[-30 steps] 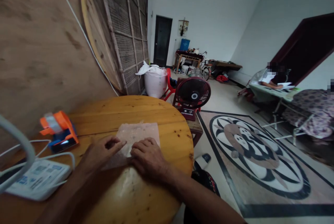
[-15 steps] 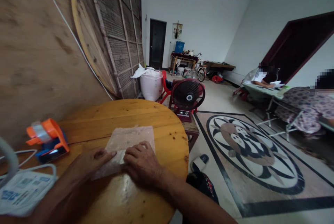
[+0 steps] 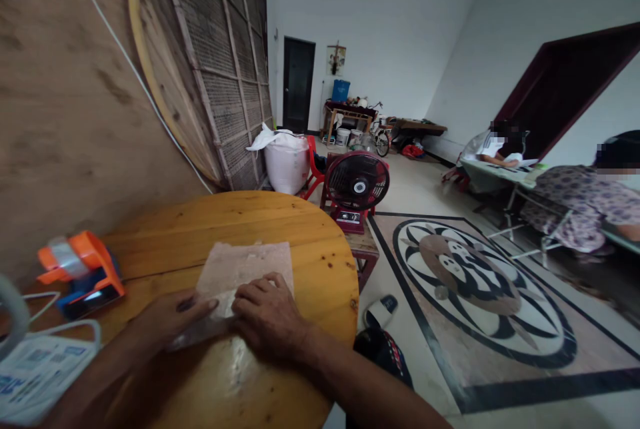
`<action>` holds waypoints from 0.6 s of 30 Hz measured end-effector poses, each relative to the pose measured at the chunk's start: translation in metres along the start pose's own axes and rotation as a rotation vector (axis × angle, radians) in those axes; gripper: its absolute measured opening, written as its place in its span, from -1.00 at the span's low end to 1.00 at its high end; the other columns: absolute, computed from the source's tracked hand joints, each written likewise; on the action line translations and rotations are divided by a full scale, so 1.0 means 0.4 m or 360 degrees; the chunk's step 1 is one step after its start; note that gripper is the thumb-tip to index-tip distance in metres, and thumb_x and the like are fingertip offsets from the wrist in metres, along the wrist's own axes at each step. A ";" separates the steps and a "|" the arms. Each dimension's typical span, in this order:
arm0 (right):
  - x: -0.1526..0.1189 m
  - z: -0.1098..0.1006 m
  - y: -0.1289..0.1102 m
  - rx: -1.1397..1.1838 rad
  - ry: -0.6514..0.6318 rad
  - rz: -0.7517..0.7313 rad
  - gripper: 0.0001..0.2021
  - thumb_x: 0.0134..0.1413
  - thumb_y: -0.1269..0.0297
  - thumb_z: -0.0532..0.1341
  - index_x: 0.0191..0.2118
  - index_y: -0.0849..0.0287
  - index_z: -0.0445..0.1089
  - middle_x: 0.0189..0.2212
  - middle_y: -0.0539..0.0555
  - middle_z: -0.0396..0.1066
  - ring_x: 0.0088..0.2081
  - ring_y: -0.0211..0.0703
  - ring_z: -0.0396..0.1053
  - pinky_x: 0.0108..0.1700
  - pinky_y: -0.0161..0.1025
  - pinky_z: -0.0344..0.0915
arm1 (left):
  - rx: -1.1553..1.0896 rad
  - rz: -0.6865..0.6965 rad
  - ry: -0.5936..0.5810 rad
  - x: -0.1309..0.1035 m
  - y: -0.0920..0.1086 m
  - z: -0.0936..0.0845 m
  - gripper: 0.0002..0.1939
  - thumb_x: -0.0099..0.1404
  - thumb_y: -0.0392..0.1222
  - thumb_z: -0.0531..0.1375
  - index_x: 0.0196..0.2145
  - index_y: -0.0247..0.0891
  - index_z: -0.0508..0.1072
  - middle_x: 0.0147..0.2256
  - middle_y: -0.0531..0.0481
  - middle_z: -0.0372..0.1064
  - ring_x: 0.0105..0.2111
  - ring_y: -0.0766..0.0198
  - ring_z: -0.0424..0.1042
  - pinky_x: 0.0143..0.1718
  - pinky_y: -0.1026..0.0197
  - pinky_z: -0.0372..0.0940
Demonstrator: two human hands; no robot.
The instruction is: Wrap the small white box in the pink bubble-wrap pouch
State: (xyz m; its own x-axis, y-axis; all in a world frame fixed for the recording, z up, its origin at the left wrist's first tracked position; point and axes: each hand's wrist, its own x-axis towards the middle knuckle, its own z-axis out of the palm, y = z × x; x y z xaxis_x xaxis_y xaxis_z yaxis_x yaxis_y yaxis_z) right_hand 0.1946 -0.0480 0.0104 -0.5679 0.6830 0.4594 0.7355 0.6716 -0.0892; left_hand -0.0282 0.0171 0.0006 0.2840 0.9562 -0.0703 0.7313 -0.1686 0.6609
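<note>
A translucent sheet of bubble wrap (image 3: 250, 262) lies on the round wooden table (image 3: 320, 242), its near part folded over into a roll. My left hand (image 3: 175, 316) grips the left end of the fold, thumb stretched along the top and the other fingers mostly hidden. Beside it, my right hand (image 3: 267, 309) has its fingers bent over the fold, closed on the plastic. Whatever may be inside the fold cannot be made out.
An orange tape dispenser (image 3: 83, 272) stands at the table's left, near a white printed package (image 3: 40, 369) and a white cable. Past the table's far edge is a fan (image 3: 357, 182) on a wooden stool. Two people sit at a table on the right.
The view has shifted slightly, so the room and table items sit a little further left. Both hands keep their hold on the bubble wrap, with hardly any movement.
</note>
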 end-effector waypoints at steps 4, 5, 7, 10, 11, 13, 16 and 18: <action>0.000 0.001 0.001 0.0001 -0.0004 -0.0005 -0.88 0.19 0.23 0.13 -0.20 0.12 0.26 -0.13 0.03 0.40 -0.09 -0.13 0.26 0.04 -0.09 0.00 | 0.0087 0.0022 -0.0052 0.006 0.001 0.008 -0.51 0.02 0.31 0.04 -0.64 -0.20 0.24 -0.62 0.07 0.20 -0.52 0.20 0.22 -0.48 0.25 0.06; 0.000 0.002 0.001 -0.0001 -0.0002 -0.0003 -0.88 0.19 0.22 0.13 -0.20 0.12 0.26 -0.13 0.02 0.41 -0.09 -0.14 0.26 0.04 -0.09 0.00 | 0.0103 0.0022 -0.0052 0.008 0.004 0.010 -0.52 0.01 0.31 0.04 -0.64 -0.20 0.22 -0.62 0.08 0.19 -0.51 0.21 0.21 -0.47 0.25 0.06; -0.001 0.004 0.001 -0.0004 0.0012 -0.0001 -0.89 0.20 0.22 0.13 -0.21 0.12 0.26 -0.14 0.02 0.41 -0.11 -0.15 0.27 0.03 -0.10 0.01 | 0.0153 0.0004 -0.0047 0.012 0.011 0.015 -0.54 -0.02 0.30 0.01 -0.64 -0.20 0.20 -0.61 0.09 0.17 -0.50 0.22 0.20 -0.45 0.25 0.05; -0.002 0.007 0.002 -0.0013 0.0030 -0.0002 -0.89 0.19 0.22 0.14 -0.22 0.12 0.26 -0.15 0.01 0.41 -0.11 -0.15 0.26 0.03 -0.10 0.00 | 0.0253 -0.0035 0.0007 0.016 0.022 0.024 -0.56 -0.05 0.27 -0.05 -0.63 -0.19 0.17 -0.62 0.09 0.14 -0.52 0.23 0.17 -0.46 0.25 0.02; -0.002 0.007 0.002 -0.0019 0.0030 -0.0005 -0.88 0.18 0.22 0.15 -0.22 0.12 0.26 -0.14 0.01 0.41 -0.11 -0.15 0.25 0.04 -0.10 0.00 | 0.0283 -0.0049 0.0032 0.016 0.026 0.026 -0.56 -0.05 0.27 -0.07 -0.63 -0.19 0.16 -0.62 0.08 0.14 -0.52 0.23 0.17 -0.46 0.25 0.01; -0.003 0.006 0.002 -0.0031 0.0027 -0.0007 -0.88 0.17 0.22 0.16 -0.22 0.12 0.26 -0.14 0.01 0.41 -0.11 -0.15 0.25 0.04 -0.09 0.00 | 0.0315 -0.0074 0.0080 0.014 0.035 0.027 -0.57 -0.06 0.27 -0.06 -0.63 -0.19 0.16 -0.63 0.09 0.14 -0.53 0.23 0.16 -0.46 0.25 -0.01; -0.003 0.003 0.002 -0.0028 0.0025 -0.0003 -0.89 0.18 0.23 0.15 -0.22 0.12 0.26 -0.15 0.01 0.41 -0.11 -0.15 0.26 0.04 -0.10 0.00 | 0.0179 -0.0107 0.0091 0.006 0.051 0.017 -0.58 -0.10 0.26 -0.01 -0.65 -0.19 0.18 -0.64 0.11 0.14 -0.52 0.22 0.18 -0.45 0.27 0.01; -0.003 0.002 0.002 -0.0022 0.0024 -0.0005 -0.90 0.19 0.24 0.14 -0.22 0.12 0.26 -0.15 0.01 0.41 -0.10 -0.16 0.26 0.04 -0.10 0.00 | -0.0065 -0.0176 0.0098 0.000 0.060 0.006 -0.61 -0.14 0.22 0.05 -0.66 -0.19 0.23 -0.64 0.13 0.17 -0.50 0.23 0.19 -0.44 0.29 0.04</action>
State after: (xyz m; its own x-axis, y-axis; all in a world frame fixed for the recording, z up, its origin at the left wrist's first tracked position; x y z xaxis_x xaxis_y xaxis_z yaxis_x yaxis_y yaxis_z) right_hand 0.1955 -0.0481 0.0093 -0.5646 0.6766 0.4727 0.7389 0.6695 -0.0758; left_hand -0.0091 0.0124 0.0148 0.1636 0.9816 -0.0988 0.7298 -0.0530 0.6816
